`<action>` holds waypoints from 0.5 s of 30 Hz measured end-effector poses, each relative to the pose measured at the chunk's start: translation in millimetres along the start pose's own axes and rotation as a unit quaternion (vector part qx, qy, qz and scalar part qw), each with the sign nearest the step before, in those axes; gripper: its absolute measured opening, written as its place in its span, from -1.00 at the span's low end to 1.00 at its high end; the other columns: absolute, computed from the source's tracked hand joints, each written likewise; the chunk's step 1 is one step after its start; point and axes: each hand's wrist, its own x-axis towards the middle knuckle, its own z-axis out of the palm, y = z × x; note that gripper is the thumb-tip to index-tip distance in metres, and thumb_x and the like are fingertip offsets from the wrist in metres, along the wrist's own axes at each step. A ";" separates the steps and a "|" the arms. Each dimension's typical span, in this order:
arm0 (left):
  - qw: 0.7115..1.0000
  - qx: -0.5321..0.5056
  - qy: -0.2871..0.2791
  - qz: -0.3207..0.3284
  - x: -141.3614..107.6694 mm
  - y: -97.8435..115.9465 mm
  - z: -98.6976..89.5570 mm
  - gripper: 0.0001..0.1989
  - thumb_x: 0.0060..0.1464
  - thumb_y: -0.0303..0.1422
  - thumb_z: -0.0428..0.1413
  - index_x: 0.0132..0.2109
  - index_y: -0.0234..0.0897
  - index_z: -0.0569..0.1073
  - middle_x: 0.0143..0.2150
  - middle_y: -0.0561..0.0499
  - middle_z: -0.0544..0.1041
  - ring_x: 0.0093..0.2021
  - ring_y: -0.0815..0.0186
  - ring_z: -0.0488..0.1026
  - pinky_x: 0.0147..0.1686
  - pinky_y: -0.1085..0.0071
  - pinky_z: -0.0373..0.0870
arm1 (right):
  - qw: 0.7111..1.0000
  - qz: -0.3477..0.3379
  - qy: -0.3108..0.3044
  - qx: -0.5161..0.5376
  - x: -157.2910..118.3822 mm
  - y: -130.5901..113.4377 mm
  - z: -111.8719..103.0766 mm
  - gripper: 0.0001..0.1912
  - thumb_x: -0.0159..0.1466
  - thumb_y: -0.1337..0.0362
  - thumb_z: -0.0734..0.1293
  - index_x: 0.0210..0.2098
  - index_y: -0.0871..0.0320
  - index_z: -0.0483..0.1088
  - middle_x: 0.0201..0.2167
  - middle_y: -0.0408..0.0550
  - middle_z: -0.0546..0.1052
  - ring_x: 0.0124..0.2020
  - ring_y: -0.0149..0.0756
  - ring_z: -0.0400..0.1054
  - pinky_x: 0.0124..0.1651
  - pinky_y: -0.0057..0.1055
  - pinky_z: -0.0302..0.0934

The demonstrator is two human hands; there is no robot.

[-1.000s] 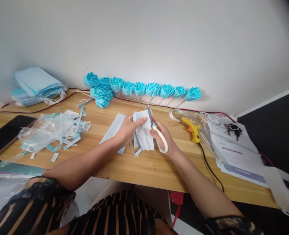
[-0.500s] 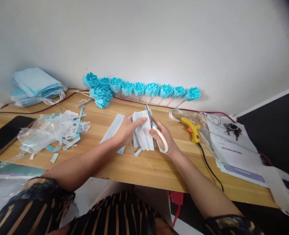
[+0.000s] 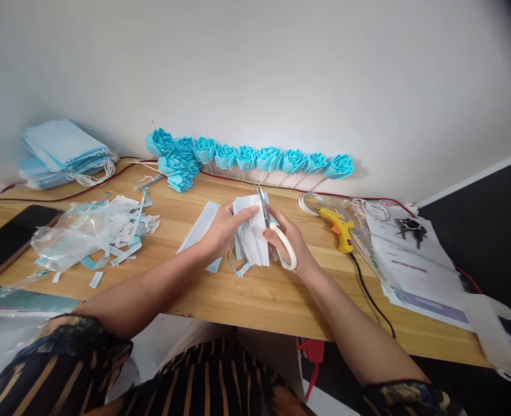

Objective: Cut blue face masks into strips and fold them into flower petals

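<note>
1. The left hand (image 3: 223, 228) is closed in a pinch, thumb on top, on the pale pleated sheet (image 3: 252, 237), which is above the middle of the desk (image 3: 247, 306). I think this grip makes the sheet steady beside the blades.
2. The right hand (image 3: 296, 249) is curled around the white handle of the scissors (image 3: 274, 229). The blade tips point away from the person and are slightly apart, probably for safe cutting.
3. A pale strip (image 3: 199, 228) lies partly behind the left hand; scraps (image 3: 134, 225) lie farther left.
4. Blue flowers (image 3: 269, 159) stand beyond the tips, and the glue gun (image 3: 340, 228) lies to the right, perhaps limiting wide elbow movement.
</note>
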 end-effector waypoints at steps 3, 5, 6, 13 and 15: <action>1.000 0.005 0.000 0.002 0.1 0.2 -0.2 -0.64 -0.14 -0.18 0.38 -0.36 -0.36 0.48 -0.46 0.01 0.52 -0.49 0.37 0.42 -0.43 0.42 0.37 | 1.000 0.003 0.005 0.011 -0.5 0.2 0.8 -0.02 0.13 -0.10 0.47 0.40 0.18 0.13 -0.63 -0.31 0.34 -0.67 -0.43 0.17 -0.60 -0.46 0.07; 1.000 0.004 0.001 0.001 -0.1 1.1 0.1 -0.64 -0.15 -0.18 0.38 -0.36 -0.36 0.47 -0.48 0.02 0.51 -0.50 0.38 0.40 -0.45 0.43 0.37 | 1.000 0.007 0.005 0.017 -0.7 -0.4 1.3 0.00 0.13 -0.10 0.47 0.41 0.19 0.10 -0.64 -0.31 0.35 -0.68 -0.43 0.17 -0.62 -0.47 0.06; 1.000 0.002 0.000 -0.001 -0.2 1.6 0.1 -0.64 -0.15 -0.17 0.38 -0.36 -0.36 0.47 -0.48 0.03 0.51 -0.51 0.38 0.40 -0.46 0.43 0.37 | 1.000 0.009 0.006 0.019 -0.7 -0.6 1.6 0.00 0.14 -0.10 0.46 0.42 0.20 0.09 -0.64 -0.31 0.35 -0.69 -0.43 0.17 -0.62 -0.47 0.06; 1.000 0.027 0.005 -0.012 2.3 0.8 -4.3 -0.61 -0.18 -0.14 0.39 -0.35 -0.33 0.46 -0.49 0.04 0.49 -0.53 0.37 0.39 -0.50 0.43 0.35 | 0.998 0.033 0.019 0.043 2.1 2.2 2.2 0.05 0.08 -0.06 0.50 0.42 0.19 0.09 -0.64 -0.32 0.39 -0.71 -0.47 0.15 -0.67 -0.51 0.04; 0.999 0.032 0.012 -0.012 4.3 1.2 -6.7 -0.60 -0.20 -0.15 0.40 -0.36 -0.32 0.44 -0.51 0.06 0.47 -0.54 0.39 0.37 -0.52 0.45 0.32 | 0.997 0.040 0.027 0.052 3.1 1.7 1.5 0.03 0.07 -0.04 0.51 0.40 0.18 0.11 -0.63 -0.31 0.41 -0.71 -0.48 0.16 -0.68 -0.52 0.05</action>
